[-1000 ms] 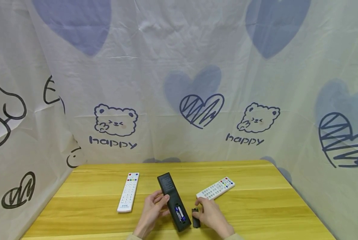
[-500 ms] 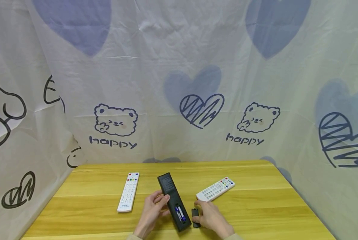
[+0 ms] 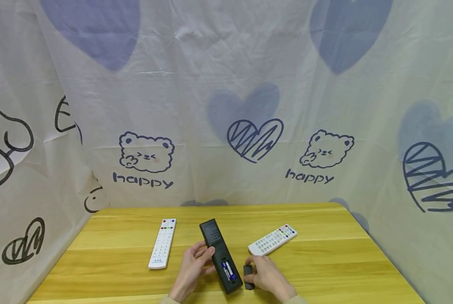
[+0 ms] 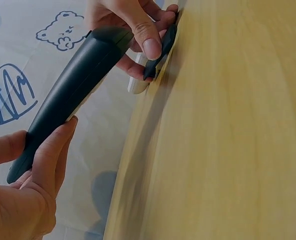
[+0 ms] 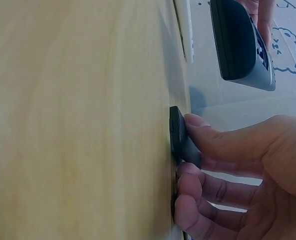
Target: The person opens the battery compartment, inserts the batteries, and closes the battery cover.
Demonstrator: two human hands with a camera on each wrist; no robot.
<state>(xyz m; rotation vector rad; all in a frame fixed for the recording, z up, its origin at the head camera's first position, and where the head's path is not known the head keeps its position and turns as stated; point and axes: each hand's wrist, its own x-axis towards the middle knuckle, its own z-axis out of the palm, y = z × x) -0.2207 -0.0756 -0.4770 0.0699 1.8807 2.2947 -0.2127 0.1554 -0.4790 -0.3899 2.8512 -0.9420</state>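
My left hand (image 3: 191, 266) grips a black remote control (image 3: 216, 241) by its left side, back face up, raised off the table. Its battery compartment is uncovered, and blue-and-white batteries (image 3: 228, 271) lie inside. Just right of it, my right hand (image 3: 268, 275) pinches the small black battery cover (image 3: 248, 282) between thumb and fingers. In the right wrist view, the cover (image 5: 176, 132) is close to the tabletop, thumb against its near end and the fingers by its other end. In the left wrist view, the remote (image 4: 70, 95) slopes upward, clear of the table.
A white remote control (image 3: 162, 244) lies to the left on the wooden table (image 3: 325, 261). Another white remote (image 3: 273, 240) lies slantwise just beyond my right hand. A printed cloth (image 3: 211, 177) hangs behind the table and along both sides.
My right thumb and fingers have shifted on the battery cover, and the cover has moved slightly rightward. My left hand and the black remote have stayed put.
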